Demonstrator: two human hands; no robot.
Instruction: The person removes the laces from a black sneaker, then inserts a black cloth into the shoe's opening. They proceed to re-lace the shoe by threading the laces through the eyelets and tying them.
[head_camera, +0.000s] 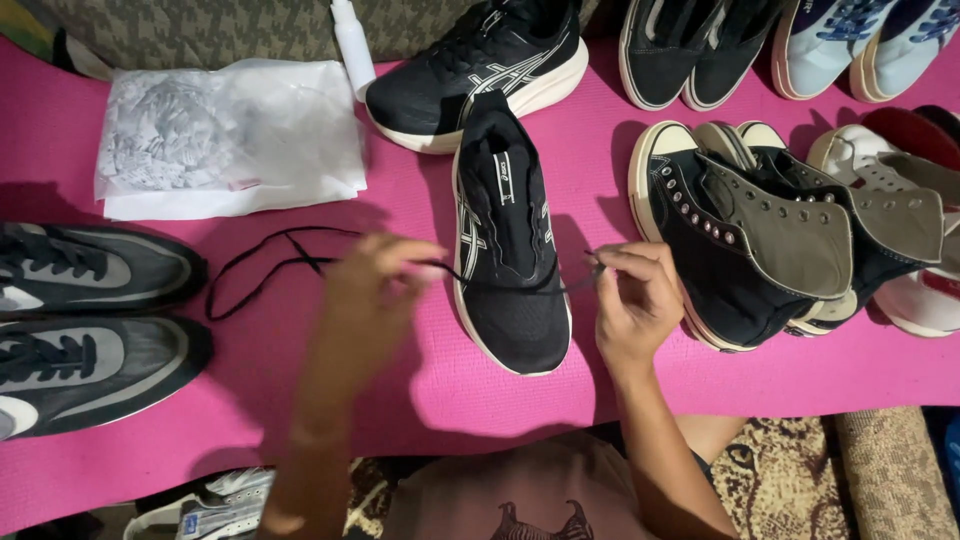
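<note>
The person sits before a pink mat (700, 390) spread over a patterned carpet (790, 480), shoes ranged across it. A black running shoe (508, 240) with a white sole lies lengthwise in front of them, toe toward the person, eyelets unlaced. A black shoelace (265, 262) runs across the shoe's forefoot from side to side.

The left hand (375, 285) is blurred; its fingers appear closed on the lace just left of the shoe, though the exact grip cannot be told. Beyond this hand the lace trails in loose loops over the mat. The right hand (632, 295) sits just right of the shoe, thumb and forefinger pressed together, pinching the lace's other end near its tip.

A matching black running shoe (480, 75) lies on its side behind the first. Left of it rests a clear plastic bag (230, 135) on white paper, with a small white bottle (352, 40) beside it. Two dark grey trainers (90, 320) lie at the left edge. To the right stands a pair of black high-top canvas shoes (740, 240), tongues folded out, without laces. More shoes line the far edge.
</note>
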